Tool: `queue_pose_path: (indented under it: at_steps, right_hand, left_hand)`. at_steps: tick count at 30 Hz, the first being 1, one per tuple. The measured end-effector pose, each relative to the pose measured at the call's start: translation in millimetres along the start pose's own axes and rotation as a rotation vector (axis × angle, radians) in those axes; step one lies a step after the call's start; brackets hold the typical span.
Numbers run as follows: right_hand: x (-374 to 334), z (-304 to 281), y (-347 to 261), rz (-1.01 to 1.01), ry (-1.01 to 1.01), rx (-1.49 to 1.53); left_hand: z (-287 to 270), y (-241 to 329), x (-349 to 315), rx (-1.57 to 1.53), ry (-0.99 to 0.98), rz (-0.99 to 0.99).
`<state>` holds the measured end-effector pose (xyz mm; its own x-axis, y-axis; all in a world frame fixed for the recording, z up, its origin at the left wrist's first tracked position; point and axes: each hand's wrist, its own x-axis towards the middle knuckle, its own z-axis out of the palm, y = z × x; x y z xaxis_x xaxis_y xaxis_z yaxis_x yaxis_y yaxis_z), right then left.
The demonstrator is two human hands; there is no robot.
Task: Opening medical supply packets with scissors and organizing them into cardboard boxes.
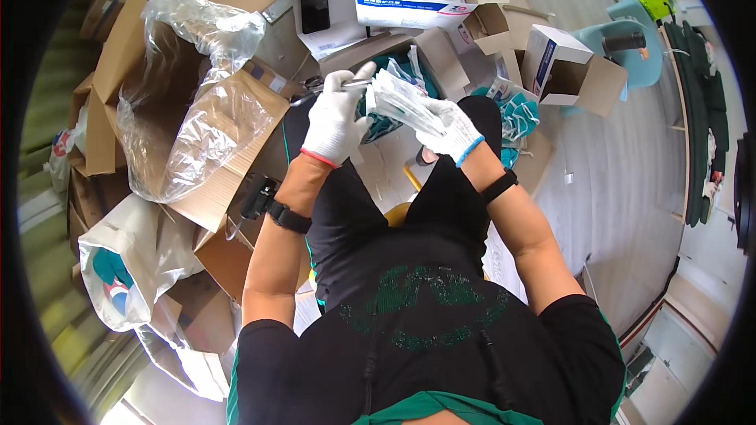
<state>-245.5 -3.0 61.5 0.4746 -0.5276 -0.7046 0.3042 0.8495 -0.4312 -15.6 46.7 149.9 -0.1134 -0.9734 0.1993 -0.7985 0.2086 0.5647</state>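
both gloved hands meet above the lap: left hand (337,118) has its fingers closed round a thin silvery tool (356,83), while right hand (450,132) pinches a clear plastic packet (403,101) between them. beyond lies an open cardboard box (441,55) of teal items; a plastic-lined carton (197,126) sits left on the floor.

White gloves (339,114), one red-cuffed, one blue-cuffed; brown cardboard box (228,149); teal stool (630,51).
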Motion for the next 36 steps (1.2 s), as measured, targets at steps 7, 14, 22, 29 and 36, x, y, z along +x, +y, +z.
queue_pose_path:
  at_steps: [7,14,22,29,36]
  right_hand:
    - [48.9,-37.9,-7.2,-0.646,-0.306,-0.983]
    - [76.5,-54.5,-24.1,0.12,-0.306,-0.324]
    - [64.0,-24.2,-44.6,-0.24,0.026,-1.311]
    - [91.2,-84.9,-29.3,-0.253,0.367,-1.432]
    - [38.5,9.8,-39.7,-0.508,0.341,-2.047]
  left_hand:
    - [35.6,-25.9,22.6,-0.04,0.011,0.206]
    - [53.5,-34.9,42.6,-0.112,-0.077,0.133]
    - [75.9,-51.0,63.3,-0.117,-0.142,0.077]
    - [124.3,-63.9,80.8,-0.175,-0.06,0.037]
    - [127.2,-85.3,74.7,-0.174,-0.013,-0.047]
